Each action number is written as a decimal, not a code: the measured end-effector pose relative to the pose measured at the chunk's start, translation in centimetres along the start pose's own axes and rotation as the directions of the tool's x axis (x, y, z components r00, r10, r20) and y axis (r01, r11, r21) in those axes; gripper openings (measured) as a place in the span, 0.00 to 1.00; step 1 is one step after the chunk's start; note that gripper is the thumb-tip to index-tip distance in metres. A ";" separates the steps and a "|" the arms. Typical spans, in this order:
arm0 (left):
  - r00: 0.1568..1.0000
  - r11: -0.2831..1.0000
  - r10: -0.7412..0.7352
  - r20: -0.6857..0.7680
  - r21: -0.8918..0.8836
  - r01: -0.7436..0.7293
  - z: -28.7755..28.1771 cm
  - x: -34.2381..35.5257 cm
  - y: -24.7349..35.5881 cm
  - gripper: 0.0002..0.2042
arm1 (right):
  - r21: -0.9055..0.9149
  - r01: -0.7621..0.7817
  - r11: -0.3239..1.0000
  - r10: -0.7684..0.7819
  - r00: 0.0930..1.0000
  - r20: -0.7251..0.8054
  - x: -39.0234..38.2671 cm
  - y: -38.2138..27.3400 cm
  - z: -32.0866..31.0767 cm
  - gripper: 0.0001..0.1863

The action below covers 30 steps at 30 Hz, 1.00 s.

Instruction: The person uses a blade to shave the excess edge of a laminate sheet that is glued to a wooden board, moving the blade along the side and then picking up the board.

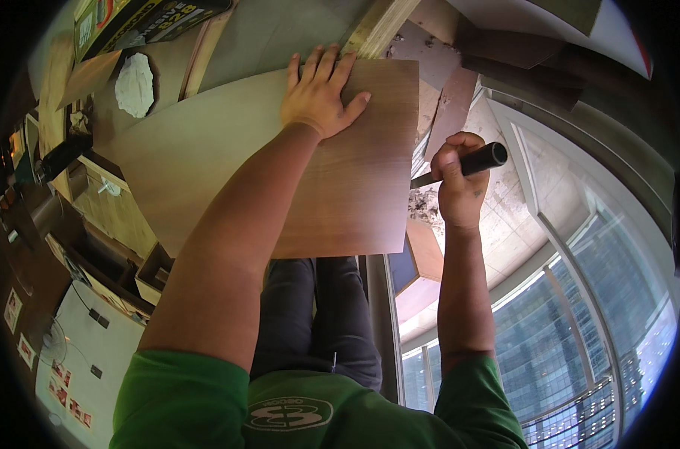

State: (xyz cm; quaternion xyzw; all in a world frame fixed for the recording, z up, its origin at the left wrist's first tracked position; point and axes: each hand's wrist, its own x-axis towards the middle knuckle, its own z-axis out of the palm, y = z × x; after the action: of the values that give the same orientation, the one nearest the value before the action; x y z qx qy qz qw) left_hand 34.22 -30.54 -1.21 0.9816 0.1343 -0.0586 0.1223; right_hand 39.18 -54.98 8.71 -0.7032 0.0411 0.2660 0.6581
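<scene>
My left hand (322, 93) lies flat on a wood-grain board (340, 187), its fingers spread near the far edge. The board is wide and brown, with a curved far edge on the left and a straight right edge. My right hand (459, 179) is closed round a black-handled tool (483, 159) just beyond that right edge. A narrow metal blade (424, 180) runs from the handle to the board's edge; its tip is hidden, so I cannot tell whether it is a file or a chisel.
A black-and-yellow can (153, 30) stands at the far left, with a crumpled white lump (135, 85) near it. Wooden framing (381, 26) lies beyond the board. Debris (425, 206) is scattered below the right edge. A large window (579, 299) fills the right side.
</scene>
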 end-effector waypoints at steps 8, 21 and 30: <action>1.000 1.000 0.001 -0.019 -0.025 -0.002 0.1 -0.1 -0.1 0.37 | -0.057 -0.023 0.998 0.027 0.997 0.067 1.9 -0.1 1.5 0.22; 0.999 0.999 0.004 -0.047 -0.049 -0.007 0.0 -0.3 -0.1 0.36 | 0.066 -0.060 0.996 0.070 0.982 -0.174 3.2 0.9 4.3 0.16; 0.997 0.999 0.000 -0.072 -0.054 -0.004 0.4 -0.5 -0.6 0.36 | 0.142 -0.043 0.989 0.069 0.980 -0.185 2.7 -0.3 3.9 0.15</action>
State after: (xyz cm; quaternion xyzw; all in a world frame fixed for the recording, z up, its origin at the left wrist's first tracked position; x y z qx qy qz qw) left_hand 33.59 -30.24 -1.70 0.9796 0.1392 -0.0195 0.1439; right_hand 40.41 -50.44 7.85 -0.6769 0.1415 0.2131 0.6902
